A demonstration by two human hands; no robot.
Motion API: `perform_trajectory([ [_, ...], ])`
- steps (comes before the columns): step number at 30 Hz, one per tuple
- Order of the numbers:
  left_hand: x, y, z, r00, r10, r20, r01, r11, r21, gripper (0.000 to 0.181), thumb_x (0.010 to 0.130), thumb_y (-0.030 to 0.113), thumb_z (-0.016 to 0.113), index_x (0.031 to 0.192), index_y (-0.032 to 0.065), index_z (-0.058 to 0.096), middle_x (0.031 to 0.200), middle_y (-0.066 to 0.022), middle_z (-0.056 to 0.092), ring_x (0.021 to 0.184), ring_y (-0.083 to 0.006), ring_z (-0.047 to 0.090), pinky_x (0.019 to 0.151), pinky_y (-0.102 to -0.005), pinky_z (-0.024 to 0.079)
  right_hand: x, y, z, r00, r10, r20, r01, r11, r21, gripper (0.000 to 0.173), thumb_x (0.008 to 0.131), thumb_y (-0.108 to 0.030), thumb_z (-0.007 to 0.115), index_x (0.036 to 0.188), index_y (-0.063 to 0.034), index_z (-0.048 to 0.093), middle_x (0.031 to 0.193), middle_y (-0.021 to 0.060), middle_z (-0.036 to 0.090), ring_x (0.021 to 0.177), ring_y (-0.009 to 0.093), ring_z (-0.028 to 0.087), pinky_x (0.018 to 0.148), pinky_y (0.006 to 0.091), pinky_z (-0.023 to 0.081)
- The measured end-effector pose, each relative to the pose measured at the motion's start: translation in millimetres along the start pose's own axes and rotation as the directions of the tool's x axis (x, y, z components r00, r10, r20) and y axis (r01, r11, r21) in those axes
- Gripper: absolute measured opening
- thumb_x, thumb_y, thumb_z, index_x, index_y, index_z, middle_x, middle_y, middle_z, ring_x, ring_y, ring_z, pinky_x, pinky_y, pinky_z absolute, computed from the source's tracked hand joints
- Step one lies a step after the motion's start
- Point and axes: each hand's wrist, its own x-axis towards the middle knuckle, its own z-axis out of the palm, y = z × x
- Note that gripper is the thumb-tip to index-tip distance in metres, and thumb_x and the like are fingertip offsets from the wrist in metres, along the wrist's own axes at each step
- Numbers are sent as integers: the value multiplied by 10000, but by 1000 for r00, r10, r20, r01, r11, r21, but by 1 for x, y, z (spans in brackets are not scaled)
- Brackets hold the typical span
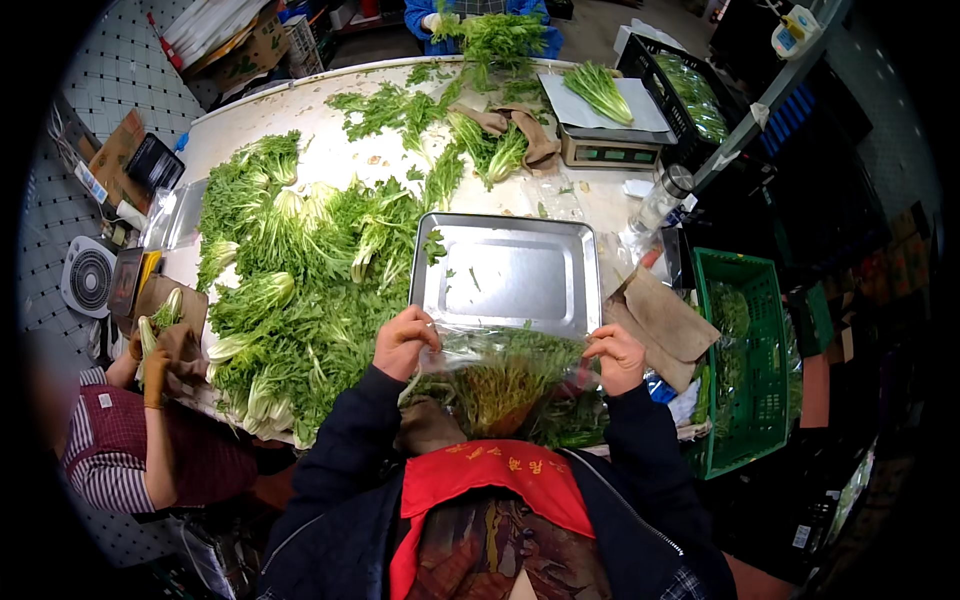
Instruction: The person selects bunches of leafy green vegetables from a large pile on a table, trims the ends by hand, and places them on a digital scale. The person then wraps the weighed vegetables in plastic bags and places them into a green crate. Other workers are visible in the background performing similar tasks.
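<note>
Between my two hands, a clear plastic bag point(480, 347) is stretched by its edge, with leafy greens point(499, 386) inside or behind it. My left hand point(403, 342) pinches one corner, and my right hand point(616, 358) pinches the other. Just beyond them a metal tray point(506, 277) lies on the table, with a few leaf scraps in it. A large heap of frilly leafy greens with pale stems point(322, 330) covers the table to the left of the tray. How far the greens reach into the bag is hard to tell through the plastic.
A digital scale point(611, 154) bears a bunch of greens. Right of me are a glass bottle point(664, 199), brown cloth point(660, 322) and a green crate point(776, 360) of greens. One co-worker point(120, 442) handles greens at left; another point(480, 22) holds greens at the far edge.
</note>
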Motion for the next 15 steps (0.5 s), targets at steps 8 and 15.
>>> perform_trajectory([
  [8,13,1,-9,977,-1,211,-27,991,131,203,661,-155,521,661,8,641,843,-46,553,751,-160,572,617,-260,456,7,-22,-10,968,-213,135,240,941,-237,143,618,110,584,691,2,643,922,132,649,869,299,611,722,347,492],
  [15,14,3,-12,968,7,252,-53,983,175,256,684,-158,461,655,27,636,871,-55,555,821,-180,574,679,-275,465,24,-97,2,956,-40,290,-2,990,144,256,767,75,555,962,-33,680,1013,154,663,890,254,649,759,322,503],
])
